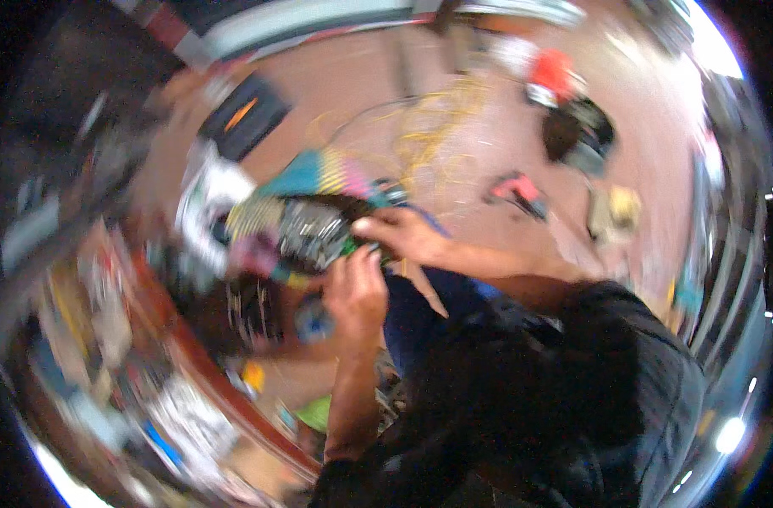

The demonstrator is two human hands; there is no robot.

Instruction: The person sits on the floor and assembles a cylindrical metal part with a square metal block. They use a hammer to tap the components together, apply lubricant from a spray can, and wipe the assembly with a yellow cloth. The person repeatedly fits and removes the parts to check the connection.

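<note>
The picture is smeared by motion. In front of me a dark object full of shiny metal parts (pixel 313 232) lies on a multicoloured striped cloth (pixel 306 178); its kind cannot be made out. My right hand (pixel 407 239) reaches to its right edge, fingers closed together there. Just below, my left hand (pixel 357 292) has its fingers bent and pressed together close to a small green piece (pixel 350 245). What either hand pinches is hidden or too blurred to name.
Yellow cable (pixel 437 127) is tangled on the floor beyond. A black case (pixel 245 117) stands far left, near a white bag (pixel 213 199). A red-and-black tool (pixel 519 195) lies to the right. A reddish-brown edge (pixel 200 356) borders cluttered items at lower left.
</note>
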